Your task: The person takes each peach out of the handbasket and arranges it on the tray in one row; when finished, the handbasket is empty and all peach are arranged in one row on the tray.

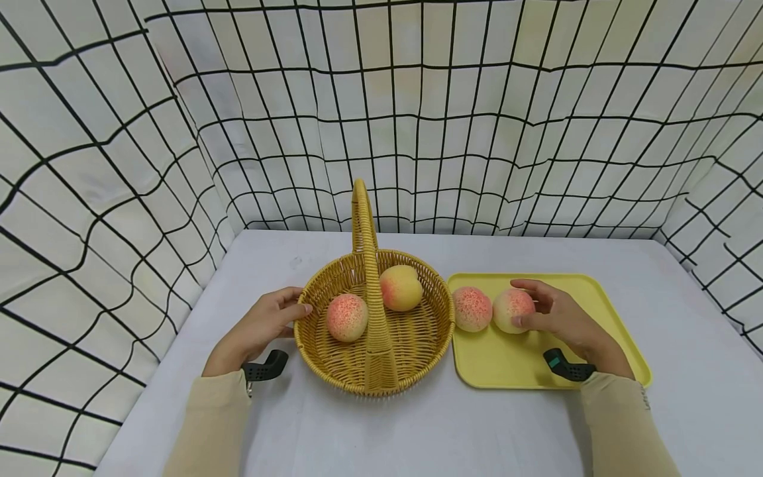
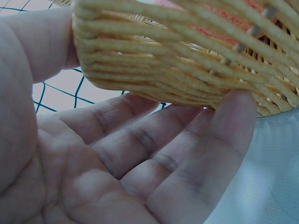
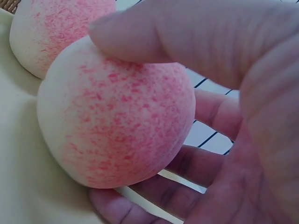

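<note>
A round wicker basket (image 1: 417, 341) with a tall arched handle stands in the middle of the table. My left hand (image 1: 260, 326) grips its left rim, thumb over the edge and fingers against the outer wall, as the left wrist view shows. Inside the basket lie a speckled pink peach (image 1: 347, 318) and a yellow peach with a red blush (image 1: 401, 288). On the right, my right hand (image 1: 557, 318) holds a pink-and-cream peach (image 3: 117, 116) between thumb and fingers, over the yellow tray (image 1: 495, 368). Another speckled peach (image 1: 473, 309) rests on the tray just left of it.
A white cloth covers the table (image 1: 286, 424). Black netting (image 1: 417, 119) over white sheeting rises at the back and both sides. The tray's left edge is right beside the basket, and the handle (image 1: 365, 218) stands well above the rim.
</note>
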{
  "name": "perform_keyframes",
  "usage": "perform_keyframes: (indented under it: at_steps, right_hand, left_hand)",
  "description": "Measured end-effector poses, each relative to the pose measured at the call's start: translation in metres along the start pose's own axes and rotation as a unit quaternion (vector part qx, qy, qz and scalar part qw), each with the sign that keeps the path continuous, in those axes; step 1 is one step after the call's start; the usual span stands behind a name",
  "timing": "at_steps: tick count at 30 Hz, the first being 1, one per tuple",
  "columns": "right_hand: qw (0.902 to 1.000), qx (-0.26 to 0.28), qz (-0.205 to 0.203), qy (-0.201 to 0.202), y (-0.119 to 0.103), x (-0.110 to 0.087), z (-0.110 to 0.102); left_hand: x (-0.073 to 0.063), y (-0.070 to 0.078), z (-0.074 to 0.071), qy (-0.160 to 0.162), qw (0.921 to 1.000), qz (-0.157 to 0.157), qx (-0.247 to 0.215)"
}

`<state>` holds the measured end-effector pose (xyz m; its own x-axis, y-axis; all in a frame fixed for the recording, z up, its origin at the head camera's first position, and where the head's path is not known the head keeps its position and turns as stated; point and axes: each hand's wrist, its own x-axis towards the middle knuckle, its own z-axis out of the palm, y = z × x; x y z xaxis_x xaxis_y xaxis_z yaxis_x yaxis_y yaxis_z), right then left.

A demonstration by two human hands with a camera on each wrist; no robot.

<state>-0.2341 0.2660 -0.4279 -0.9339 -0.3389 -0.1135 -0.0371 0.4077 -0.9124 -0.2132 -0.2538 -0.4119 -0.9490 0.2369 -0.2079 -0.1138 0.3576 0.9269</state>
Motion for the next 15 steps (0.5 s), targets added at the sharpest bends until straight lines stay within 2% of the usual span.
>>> perform_keyframes:
  at_steps: [10, 15]
  right_hand:
    - [0.9998, -0.010, -0.008, 0.018, 0.0018, 0.0018, 0.0012]
    - [0.9999, -0.007, -0.008, 0.013, 0.0016, 0.0014, 0.0007]
  left_hand:
    - [-0.0003, 0.0007, 0.0002, 0.000, 1.0000, 0.001, 0.001]
    - [-0.0005, 0.0011, 0.0005, 0.000, 1.0000, 0.000, 0.002]
